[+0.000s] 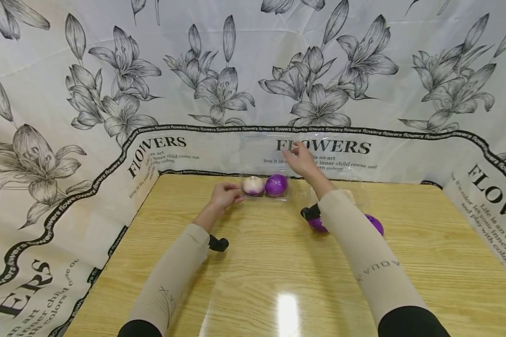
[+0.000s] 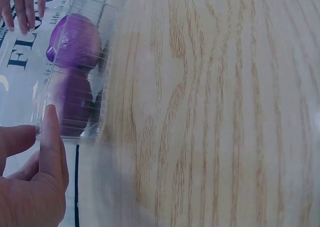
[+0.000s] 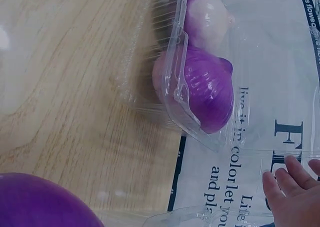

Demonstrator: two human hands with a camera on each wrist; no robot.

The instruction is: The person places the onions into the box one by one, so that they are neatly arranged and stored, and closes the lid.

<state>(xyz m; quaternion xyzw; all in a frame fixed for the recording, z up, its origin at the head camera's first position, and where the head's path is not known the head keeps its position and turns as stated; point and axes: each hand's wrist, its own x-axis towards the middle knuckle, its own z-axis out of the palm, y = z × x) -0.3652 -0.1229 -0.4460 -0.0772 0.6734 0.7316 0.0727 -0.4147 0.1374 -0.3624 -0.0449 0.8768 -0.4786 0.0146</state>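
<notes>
A clear plastic box (image 1: 263, 198), its lid (image 1: 259, 152) raised against the cloth, stands at the table's back edge. Inside, side by side, are a white-and-purple onion (image 1: 253, 186) and a purple onion (image 1: 276, 185). My left hand (image 1: 225, 195) pinches the box's left edge between thumb and fingers (image 2: 50, 137). Over the raised lid, my right hand (image 1: 300, 159) is held with its fingers extended and loosely spread, their tips right at the clear plastic. The right wrist view shows those fingers (image 3: 290, 184) beside the lid, gripping nothing.
A second clear box (image 1: 364, 189) stands to the right, partly behind my right sleeve. Near it lie purple round things (image 1: 375, 223), also partly covered by the sleeve. The flower-printed cloth (image 1: 219, 154) rises behind the wooden table (image 1: 253, 276).
</notes>
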